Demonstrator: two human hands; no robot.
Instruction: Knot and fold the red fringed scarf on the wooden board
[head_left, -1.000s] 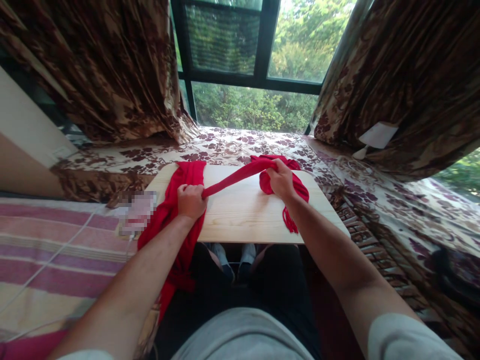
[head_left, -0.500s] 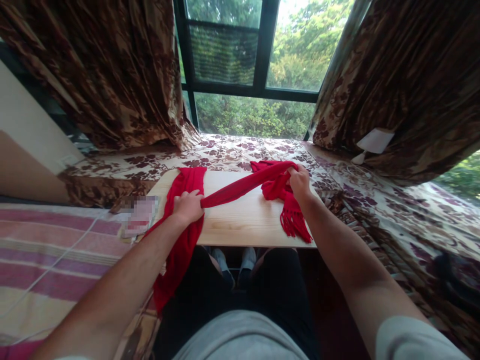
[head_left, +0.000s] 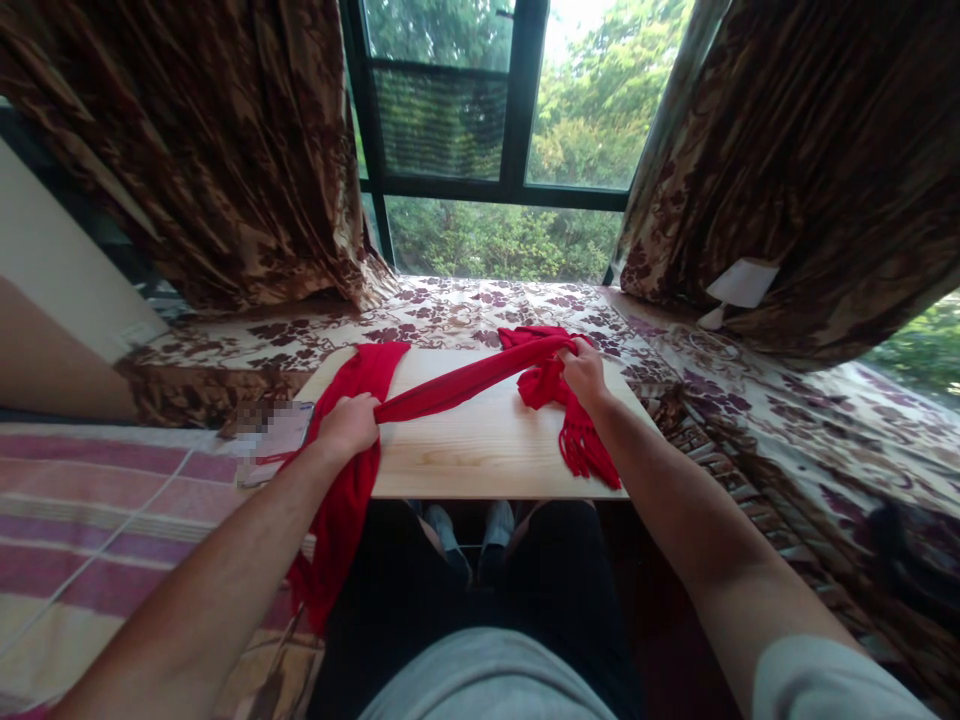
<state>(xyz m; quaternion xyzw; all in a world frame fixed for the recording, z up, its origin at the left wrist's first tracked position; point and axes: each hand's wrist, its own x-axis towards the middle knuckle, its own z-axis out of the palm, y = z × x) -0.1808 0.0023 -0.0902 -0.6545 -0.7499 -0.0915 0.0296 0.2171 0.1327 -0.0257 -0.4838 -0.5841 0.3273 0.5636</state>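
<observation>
A long red scarf (head_left: 469, 385) stretches between my two hands above a pale wooden board (head_left: 465, 460). My left hand (head_left: 351, 425) is closed round it at the board's left side, where a wide part of the scarf spreads over the edge and hangs down by my leg. Near the board's right side, my right hand (head_left: 583, 368) grips the other end of the stretched length. Below and beside that hand lies a bunched part of the scarf, its fringe on the board near the front right corner.
The floral-covered window ledge (head_left: 480, 300) runs behind the board. A small white lamp (head_left: 742, 285) stands at the right by the curtain. On the left lie a blurred flat item (head_left: 274, 440) and a striped bedspread (head_left: 97, 500) with a white cable across it.
My left hand has moved left and slightly down, drawing the scarf with it. My right hand keeps its hold, shifted slightly left in view. The camera view has shifted a little.
</observation>
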